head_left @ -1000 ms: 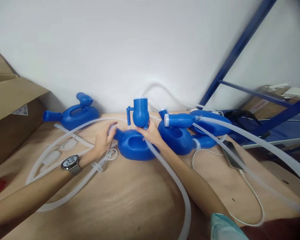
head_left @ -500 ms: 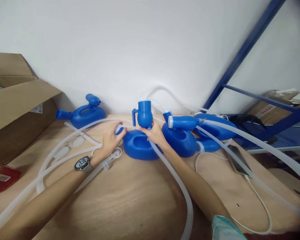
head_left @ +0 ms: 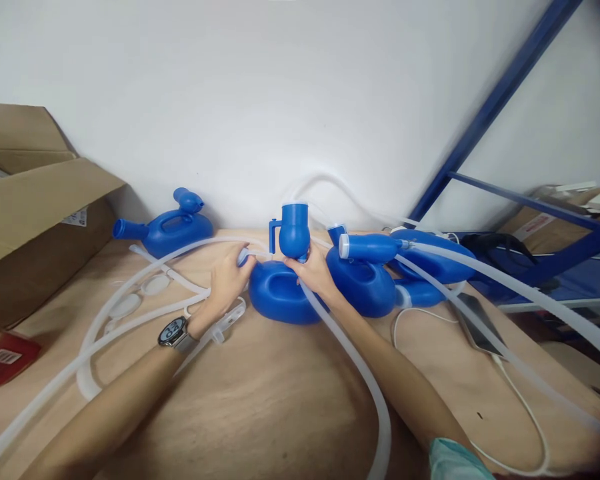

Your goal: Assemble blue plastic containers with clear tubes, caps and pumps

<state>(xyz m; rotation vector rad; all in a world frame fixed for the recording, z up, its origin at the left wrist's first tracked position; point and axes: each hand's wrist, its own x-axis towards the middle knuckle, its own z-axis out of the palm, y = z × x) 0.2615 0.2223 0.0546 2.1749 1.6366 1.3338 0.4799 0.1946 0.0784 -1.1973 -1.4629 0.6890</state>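
A blue plastic urinal bottle [head_left: 280,310] with a hollow handle lies on the table before me. My left hand [head_left: 230,270] is closed around its neck at the left end, where a pale ring shows between thumb and fingers. Upright above the bottle stands a blue cup-shaped funnel [head_left: 295,227] with a side clip. My right hand [head_left: 313,270] is wrapped around the funnel's lower end, and a translucent tube [head_left: 353,350] runs from there toward me. The exact joint is hidden by the fingers.
More blue urinal bottles stand left [head_left: 177,233] and right [head_left: 363,287], with long tubes crossing the table. White round lids [head_left: 125,305] and a clear clip [head_left: 227,323] lie left. A phone [head_left: 475,320] with a cable lies right. A cardboard box [head_left: 45,247] and a blue rack [head_left: 490,107] flank the table.
The whole view has shifted slightly, so things appear a little further right. My left wrist has turned a little; both hands keep their grips.
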